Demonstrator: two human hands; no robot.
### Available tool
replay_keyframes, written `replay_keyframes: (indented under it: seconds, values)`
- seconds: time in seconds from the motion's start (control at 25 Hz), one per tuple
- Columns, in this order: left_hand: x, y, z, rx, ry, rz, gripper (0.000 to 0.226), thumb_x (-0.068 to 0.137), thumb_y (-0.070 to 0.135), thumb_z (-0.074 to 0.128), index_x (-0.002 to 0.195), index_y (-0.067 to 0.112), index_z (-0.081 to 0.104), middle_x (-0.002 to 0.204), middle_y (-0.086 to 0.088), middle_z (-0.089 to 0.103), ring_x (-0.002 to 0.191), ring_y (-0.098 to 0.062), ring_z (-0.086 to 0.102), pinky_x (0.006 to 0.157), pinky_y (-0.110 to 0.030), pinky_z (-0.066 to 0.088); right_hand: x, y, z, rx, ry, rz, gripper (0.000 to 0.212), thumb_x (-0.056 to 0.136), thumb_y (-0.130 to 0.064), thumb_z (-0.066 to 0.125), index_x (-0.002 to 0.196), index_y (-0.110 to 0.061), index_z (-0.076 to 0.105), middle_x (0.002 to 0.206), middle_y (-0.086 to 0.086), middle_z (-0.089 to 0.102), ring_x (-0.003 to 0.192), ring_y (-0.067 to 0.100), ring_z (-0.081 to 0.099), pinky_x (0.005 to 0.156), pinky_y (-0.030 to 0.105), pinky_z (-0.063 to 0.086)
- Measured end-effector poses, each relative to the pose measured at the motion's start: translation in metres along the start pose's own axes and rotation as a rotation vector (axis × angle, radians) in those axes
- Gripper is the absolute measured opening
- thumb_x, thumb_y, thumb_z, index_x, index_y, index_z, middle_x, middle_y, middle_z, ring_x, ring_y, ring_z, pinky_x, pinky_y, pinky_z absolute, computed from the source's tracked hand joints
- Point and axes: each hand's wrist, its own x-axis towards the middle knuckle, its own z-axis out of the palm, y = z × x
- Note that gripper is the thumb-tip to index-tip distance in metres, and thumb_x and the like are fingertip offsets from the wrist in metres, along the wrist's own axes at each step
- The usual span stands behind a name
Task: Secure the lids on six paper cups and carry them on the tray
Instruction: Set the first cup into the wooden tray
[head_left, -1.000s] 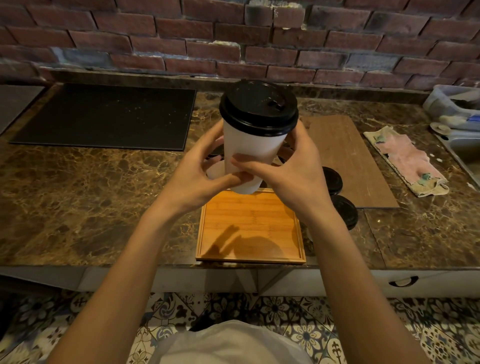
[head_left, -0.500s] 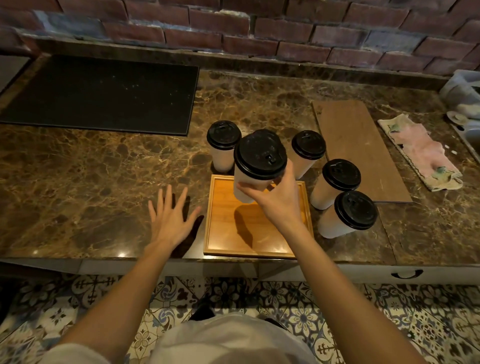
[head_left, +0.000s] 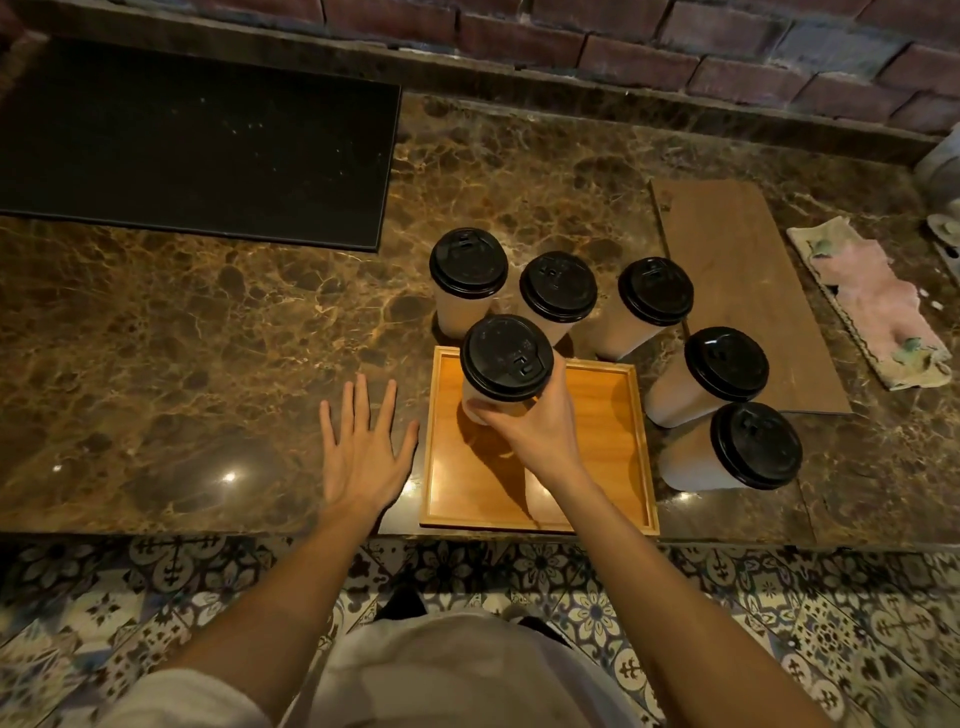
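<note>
My right hand (head_left: 530, 423) grips a white paper cup with a black lid (head_left: 505, 357) at the far left corner of the square wooden tray (head_left: 597, 467); whether its base touches the tray is hidden. My left hand (head_left: 363, 452) lies flat, fingers spread, on the marble counter just left of the tray. Several more lidded cups stand on the counter around the tray: three behind it (head_left: 467, 265) (head_left: 558, 287) (head_left: 655, 292) and two to its right (head_left: 725, 365) (head_left: 758, 447).
A black mat (head_left: 197, 150) covers the counter's far left. A brown wooden board (head_left: 743, 280) and a pink cloth (head_left: 872, 306) lie at the right. A brick wall (head_left: 623, 41) runs behind. The counter's front edge is near the tray; patterned floor tiles (head_left: 156, 587) lie below.
Both hands held the lidded cup up high; the left hand let go and came down flat on the counter. The right hand lowered the cup to the tray's far left corner.
</note>
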Motion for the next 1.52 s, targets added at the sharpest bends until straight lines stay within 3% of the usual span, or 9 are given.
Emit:
replay_keyframes:
  seconds: [0.12, 0.32, 0.52, 0.72, 0.88, 1.0, 1.12, 1.28, 1.52]
  values:
    - [0.003, -0.001, 0.001, -0.009, 0.012, -0.002, 0.062, 0.097, 0.054, 0.020, 0.151, 0.027, 0.007, 0.160, -0.010, -0.001, 0.147, -0.023, -0.005, 0.117, -0.048, -0.008, 0.012, 0.004, 0.010, -0.009, -0.007, 0.012, 0.094, 0.060, -0.029, 0.090, 0.135, -0.029, 0.033, 0.129, -0.017, 0.048, 0.123, -0.003, 0.043, 0.096, 0.007, 0.034]
    - [0.006, -0.001, 0.003, 0.031, 0.023, -0.018, 0.064, 0.095, 0.057, 0.014, 0.151, 0.026, 0.010, 0.160, -0.010, 0.002, 0.147, -0.023, -0.002, 0.117, -0.047, -0.007, 0.034, 0.002, 0.024, -0.030, -0.043, 0.021, 0.095, 0.061, -0.034, 0.090, 0.135, -0.032, 0.031, 0.121, -0.032, 0.044, 0.112, -0.029, 0.037, 0.091, -0.006, 0.031]
    - [0.007, -0.001, 0.006, 0.047, 0.026, -0.018, 0.063, 0.095, 0.057, 0.014, 0.151, 0.027, 0.010, 0.159, -0.011, 0.005, 0.147, -0.024, 0.001, 0.118, -0.050, -0.002, 0.040, 0.008, 0.029, -0.034, -0.047, 0.008, 0.098, 0.060, -0.043, 0.088, 0.138, -0.029, 0.031, 0.122, -0.036, 0.042, 0.116, -0.027, 0.037, 0.093, -0.004, 0.031]
    - [0.007, -0.002, 0.006, 0.031, 0.021, -0.021, 0.063, 0.095, 0.058, 0.015, 0.151, 0.027, 0.010, 0.159, -0.011, 0.005, 0.147, -0.024, 0.000, 0.118, -0.050, 0.000, 0.037, 0.001, 0.029, -0.036, -0.092, 0.016, 0.097, 0.063, -0.032, 0.090, 0.138, -0.027, 0.028, 0.127, -0.033, 0.041, 0.118, -0.021, 0.039, 0.094, -0.004, 0.031]
    - [0.008, -0.003, 0.007, 0.018, 0.015, -0.023, 0.064, 0.095, 0.058, 0.016, 0.151, 0.028, 0.010, 0.159, -0.009, 0.001, 0.147, -0.023, -0.003, 0.118, -0.050, -0.001, 0.031, -0.024, -0.008, -0.382, -0.294, 0.064, 0.086, 0.072, -0.028, 0.083, 0.143, -0.023, 0.035, 0.134, -0.012, 0.050, 0.123, 0.002, 0.046, 0.102, 0.021, 0.043]
    - [0.008, -0.003, 0.007, 0.041, 0.012, -0.026, 0.065, 0.095, 0.059, 0.013, 0.151, 0.028, 0.009, 0.160, -0.009, 0.001, 0.147, -0.022, -0.004, 0.118, -0.049, -0.002, 0.037, -0.065, -0.062, -0.709, -0.204, -0.134, 0.047, 0.081, -0.032, 0.066, 0.126, -0.030, 0.052, 0.098, -0.021, 0.057, 0.091, 0.001, 0.059, 0.080, 0.029, 0.057]
    - [0.007, -0.003, 0.007, 0.054, 0.008, -0.024, 0.065, 0.095, 0.059, 0.014, 0.151, 0.028, 0.009, 0.160, -0.009, 0.001, 0.147, -0.022, -0.003, 0.118, -0.048, -0.002, 0.079, -0.114, -0.088, -0.828, -0.102, -0.373, 0.062, 0.075, -0.031, 0.069, 0.133, -0.030, 0.047, 0.118, -0.010, 0.060, 0.101, 0.008, 0.058, 0.085, 0.037, 0.054]
    - [0.007, -0.001, 0.004, 0.042, -0.001, -0.036, 0.065, 0.094, 0.059, 0.012, 0.151, 0.029, 0.007, 0.160, -0.008, -0.001, 0.147, -0.021, -0.005, 0.118, -0.048, -0.004, 0.141, -0.145, -0.053, -1.110, -0.590, -0.441, 0.112, 0.068, -0.016, 0.085, 0.153, -0.035, 0.015, 0.161, -0.001, 0.016, 0.146, 0.025, 0.023, 0.111, 0.047, 0.036]
    - [0.008, -0.001, 0.004, 0.014, -0.012, -0.040, 0.065, 0.093, 0.060, 0.009, 0.151, 0.030, 0.005, 0.160, -0.007, -0.004, 0.147, -0.021, -0.007, 0.118, -0.048, -0.004, 0.178, -0.144, -0.010, -1.218, -0.919, -0.460, 0.119, 0.067, 0.005, 0.079, 0.154, -0.039, 0.011, 0.164, -0.004, 0.001, 0.150, 0.026, 0.006, 0.116, 0.048, 0.025]
